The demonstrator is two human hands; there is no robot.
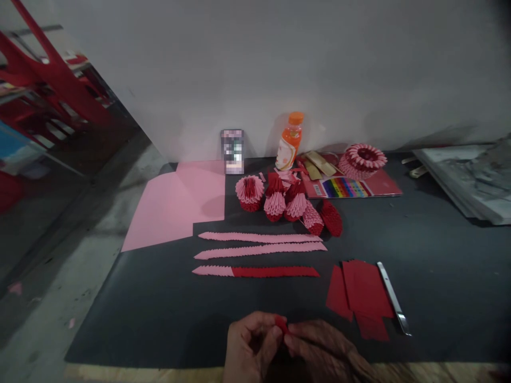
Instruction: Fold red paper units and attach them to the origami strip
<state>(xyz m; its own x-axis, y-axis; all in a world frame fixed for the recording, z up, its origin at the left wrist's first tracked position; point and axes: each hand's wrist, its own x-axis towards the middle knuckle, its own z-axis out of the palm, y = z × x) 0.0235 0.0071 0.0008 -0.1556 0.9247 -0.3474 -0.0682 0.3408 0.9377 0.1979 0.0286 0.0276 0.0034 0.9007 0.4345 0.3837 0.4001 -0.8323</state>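
Red paper (281, 323): pinched by left hand (254, 336) and right hand (319, 340).
Bottle (290, 141): label is blurred.
Packet (346, 188): rainbow stripes are printed.

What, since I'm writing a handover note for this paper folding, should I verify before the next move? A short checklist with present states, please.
1. Red paper piece in hand: ok, pinched between the left hand and right hand.
2. Its fold finished: cannot tell, the hands cover most of it.
3. Loose red sheets nearby: ok, overlapping on the table beyond the right hand.
4. Slim silver tool apart from the hands: ok, beside the sheets; whether a blade is out, cannot tell.
5. Orange bottle capped: ok, the cap is on.
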